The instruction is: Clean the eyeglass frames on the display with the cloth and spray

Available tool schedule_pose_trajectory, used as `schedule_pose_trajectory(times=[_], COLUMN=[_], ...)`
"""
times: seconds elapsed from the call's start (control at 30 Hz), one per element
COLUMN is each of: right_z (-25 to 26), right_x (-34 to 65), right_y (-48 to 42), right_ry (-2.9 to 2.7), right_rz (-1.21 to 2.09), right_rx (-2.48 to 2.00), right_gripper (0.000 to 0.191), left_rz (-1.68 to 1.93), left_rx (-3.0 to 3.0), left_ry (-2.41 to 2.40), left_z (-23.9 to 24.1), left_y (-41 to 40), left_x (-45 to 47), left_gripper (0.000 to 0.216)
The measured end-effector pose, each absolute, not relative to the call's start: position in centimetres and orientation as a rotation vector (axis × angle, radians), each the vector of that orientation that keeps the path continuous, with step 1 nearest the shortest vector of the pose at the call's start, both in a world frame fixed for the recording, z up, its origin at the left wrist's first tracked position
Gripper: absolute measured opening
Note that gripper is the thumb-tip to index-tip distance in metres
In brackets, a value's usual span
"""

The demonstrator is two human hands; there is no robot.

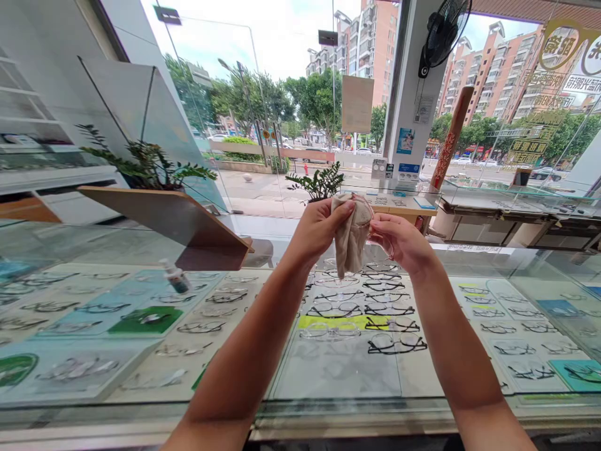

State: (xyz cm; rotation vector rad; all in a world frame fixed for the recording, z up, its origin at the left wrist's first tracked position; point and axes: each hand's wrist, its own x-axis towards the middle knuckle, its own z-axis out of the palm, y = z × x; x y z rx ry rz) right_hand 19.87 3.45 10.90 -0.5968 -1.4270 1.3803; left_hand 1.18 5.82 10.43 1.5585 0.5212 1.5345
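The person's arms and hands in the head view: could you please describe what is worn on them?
Nothing is worn. Both forearms are bare from the bottom edge of the picture up to the wrists, with no sleeve in view. The left hand and the right hand have no gloves, and no watch, bracelet or ring shows on wrists or fingers.

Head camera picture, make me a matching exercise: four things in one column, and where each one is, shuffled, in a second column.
Things:
1. beige cloth
2. small spray bottle
3. black fan
4. potted plant

Places:
A. mounted high on the white pillar
B. lying on the glass counter, left of the arms
C. on the slanted wooden stand at the left
D. between the left hand and right hand

Pairs: 1-D, 2-B, 3-A, 4-C
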Motion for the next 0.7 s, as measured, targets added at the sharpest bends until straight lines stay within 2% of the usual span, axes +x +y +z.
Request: schedule_pose_trajectory(times=[0.13,0.33,0.6,0.7], right_z=[11.0,10.8,10.5,10.6], right_x=[19.8,19.4,18.5,18.7], right_y=[3.4,3.4,3.1,3.1], right_ry=[-1.422,-1.403,-1.390,-1.385], right_rz=[1.372,1.367,1.432,1.439], right_rx=[-0.602,-0.578,-0.550,-0.546], right_gripper=[0.022,0.023,0.015,0.017], left_rz=[1.546,1.366,1.644,1.579], left_rx=[1.547,1.548,1.436,1.468], left_ry=[0.508,0.434,0.454,0.399], left_z=[10.4,10.8,10.1,10.3], left_y=[5.9,5.5,5.5,5.8], left_x=[1.2,0.5,2.6,1.9], left_gripper=[0.042,0.047,0.043,0.047])
